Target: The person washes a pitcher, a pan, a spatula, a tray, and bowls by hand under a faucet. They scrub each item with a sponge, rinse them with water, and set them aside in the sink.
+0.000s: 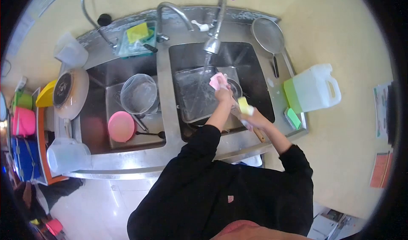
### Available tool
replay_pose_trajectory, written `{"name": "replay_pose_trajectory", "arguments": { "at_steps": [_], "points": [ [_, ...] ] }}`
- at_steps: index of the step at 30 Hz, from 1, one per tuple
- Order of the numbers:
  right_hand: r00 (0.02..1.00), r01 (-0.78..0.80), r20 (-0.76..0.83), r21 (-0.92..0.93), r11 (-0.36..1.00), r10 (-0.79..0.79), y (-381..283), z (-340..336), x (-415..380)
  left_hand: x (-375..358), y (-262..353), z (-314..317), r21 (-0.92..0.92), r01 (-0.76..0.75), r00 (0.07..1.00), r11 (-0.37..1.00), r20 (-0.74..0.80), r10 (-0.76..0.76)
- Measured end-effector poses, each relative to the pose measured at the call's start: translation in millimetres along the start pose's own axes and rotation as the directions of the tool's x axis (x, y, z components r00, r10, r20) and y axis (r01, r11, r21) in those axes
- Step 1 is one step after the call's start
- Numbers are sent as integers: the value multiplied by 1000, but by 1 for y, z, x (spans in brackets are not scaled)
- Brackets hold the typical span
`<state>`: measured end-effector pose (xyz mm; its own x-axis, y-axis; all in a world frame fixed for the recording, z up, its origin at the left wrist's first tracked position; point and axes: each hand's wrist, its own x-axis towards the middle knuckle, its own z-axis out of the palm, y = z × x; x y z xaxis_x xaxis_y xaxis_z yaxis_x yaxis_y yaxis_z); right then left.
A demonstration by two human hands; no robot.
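Over the right sink basin (pixel 263 91), my left hand (pixel 224 96) is closed around a pink-headed utensil (pixel 218 81); its exact kind I cannot tell. A pale handle-like part runs from it toward my right hand (pixel 256 118). That hand grips a yellow sponge (pixel 243 105), which overlaps the pale part. Water flows from the spray faucet (pixel 212 45) into a rectangular metal tray (pixel 193 97) lying in the basin. A round metal utensil (pixel 235 88) shows just behind my hands. Below my right hand, a wooden handle (pixel 259 135) pokes out at the basin's front edge.
In the left basin are a clear round container (pixel 139 94), a pink bowl (pixel 121 126) and a black spoon (pixel 151 134). A pan (pixel 76 93) and a plastic jug (pixel 68 156) stand left. On the right are a strainer (pixel 267 35), a green-liquid jug (pixel 312 89) and a green sponge (pixel 293 118).
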<state>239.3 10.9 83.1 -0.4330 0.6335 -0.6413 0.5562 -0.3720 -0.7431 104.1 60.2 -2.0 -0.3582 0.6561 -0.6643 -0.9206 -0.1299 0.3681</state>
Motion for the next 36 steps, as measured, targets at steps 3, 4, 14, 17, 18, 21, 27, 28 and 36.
{"name": "replay_pose_trajectory", "arguments": {
  "at_steps": [3,4,14,17,18,21,27,28,36],
  "points": [
    [999,31,33,-154,988,-26,8,-14,-37,23,22,-4,-187,73,991,980,-96,-92],
    [998,-56,-37,-356,933,45,-18,-16,-56,24,29,3,-206,-23,962,978,-271,-35],
    [678,546,139,-753,367,-722,-202,87,-31,52,26,-51,-270,-194,928,943,-363,88],
    [659,610,239,-724,321,-713,-250,160,52,62,25,-64,-183,-179,922,967,-375,100],
    [729,515,200,-790,332,-655,-272,186,66,62,28,-71,-158,-155,925,975,-371,87],
    [667,441,123,-860,257,-734,-291,237,188,57,42,-91,-362,23,946,932,-294,-138],
    [679,364,148,-918,155,-719,-277,251,189,54,50,-104,-319,86,954,944,-246,-170],
    [718,390,200,-909,147,-667,-262,244,173,55,51,-107,-234,65,972,970,-203,-114],
    [937,85,-14,-960,267,-349,-73,127,159,55,24,-99,-348,-33,999,937,-6,34]
  ]
}}
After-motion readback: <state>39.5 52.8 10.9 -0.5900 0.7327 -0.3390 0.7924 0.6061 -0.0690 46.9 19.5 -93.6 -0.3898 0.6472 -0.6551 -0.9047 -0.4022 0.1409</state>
